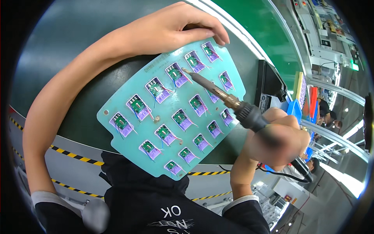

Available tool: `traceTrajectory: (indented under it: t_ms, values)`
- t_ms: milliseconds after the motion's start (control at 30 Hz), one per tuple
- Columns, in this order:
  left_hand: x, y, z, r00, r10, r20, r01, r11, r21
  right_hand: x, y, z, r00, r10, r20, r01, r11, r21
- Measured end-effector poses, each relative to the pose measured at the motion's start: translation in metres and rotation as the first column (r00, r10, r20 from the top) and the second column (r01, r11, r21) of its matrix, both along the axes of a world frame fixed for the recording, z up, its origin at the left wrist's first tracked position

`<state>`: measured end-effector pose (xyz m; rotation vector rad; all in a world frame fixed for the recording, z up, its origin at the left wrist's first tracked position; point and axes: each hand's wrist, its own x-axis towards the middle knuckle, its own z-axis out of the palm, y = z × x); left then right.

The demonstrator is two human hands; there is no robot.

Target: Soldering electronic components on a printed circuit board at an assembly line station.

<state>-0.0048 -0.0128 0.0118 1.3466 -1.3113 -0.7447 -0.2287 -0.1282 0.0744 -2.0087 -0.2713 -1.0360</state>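
Observation:
A teal fixture plate (pixel 126 148) lies tilted over the edge of the dark work surface. Its slots hold several small green circuit boards (pixel 137 104) on purple parts, with thin red and blue wires sticking out. My left hand (pixel 183 29) reaches round the plate's far side, fingers curled at its far corner. In my right hand (pixel 278 142), which is blurred, is a soldering iron (pixel 237 105) with a dark grip. The iron's tip points left, at or just above a board (pixel 177 75) in the far row; contact cannot be made out.
The dark work surface (pixel 78 128) extends under the plate, bordered by a pale rail. Right of the plate stands a black box-shaped device (pixel 269 84), with blue bins (pixel 295 110) beyond. A black cord (pixel 286 177) hangs by my right wrist. Yellow-black floor tape (pixel 76 156) runs below.

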Motion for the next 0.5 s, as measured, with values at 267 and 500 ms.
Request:
traceTrajectory:
  t_ms: [267,500]
  values:
    - [0.003,-0.004,-0.018,0.842,0.244,0.482,0.081,0.825,-0.560,0.000,-0.008,-0.010,0.987,0.063,-0.145,-0.076,0.994,-0.081]
    - [-0.002,-0.002,0.001,0.999,0.000,0.053,0.007,0.991,-0.135,0.003,-0.012,-0.021,0.986,0.024,-0.162,-0.029,0.999,-0.027]
